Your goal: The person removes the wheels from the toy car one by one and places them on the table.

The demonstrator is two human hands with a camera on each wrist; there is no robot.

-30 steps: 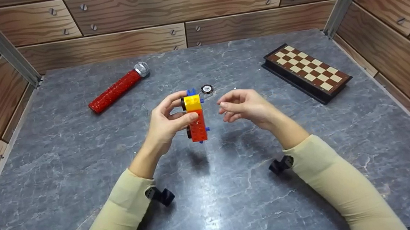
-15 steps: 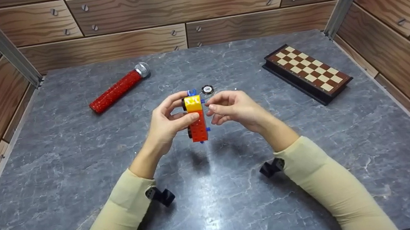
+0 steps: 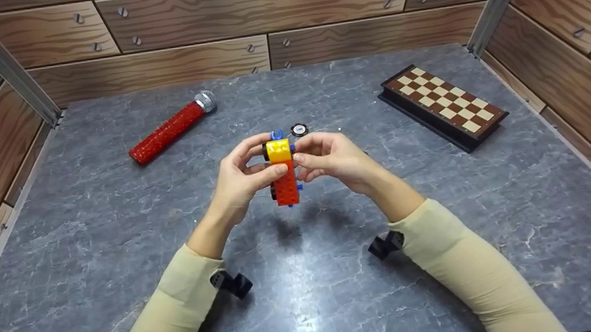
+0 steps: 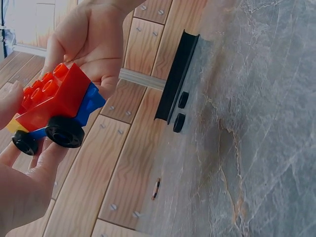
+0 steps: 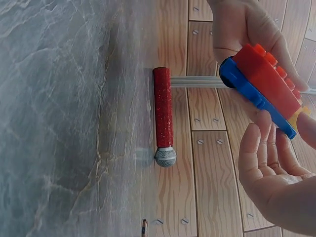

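Observation:
A toy truck (image 3: 285, 180) built of a red brick, a yellow brick and a blue base is held above the table. My left hand (image 3: 238, 178) grips it from the left, thumb across the bricks. Black wheels (image 4: 65, 132) sit along its left side. On the side facing my right hand, blue axle pegs (image 3: 300, 187) stick out bare. The thumb and index finger of my right hand (image 3: 340, 160) pinch at the peg beside the yellow brick; the exact contact is partly hidden. Two loose black wheels (image 4: 179, 123) stand on the table, concealed behind my right hand in the head view.
A poker chip (image 3: 299, 129) lies just beyond the truck. A red glittery microphone (image 3: 171, 131) rests at the back left, and a folded chessboard box (image 3: 443, 104) at the back right. Wood-patterned walls (image 3: 183, 16) enclose the grey table (image 3: 305, 292).
My right hand has moved left until its fingertips reach the truck's upper axle peg. My left hand and the truck have stayed nearly still.

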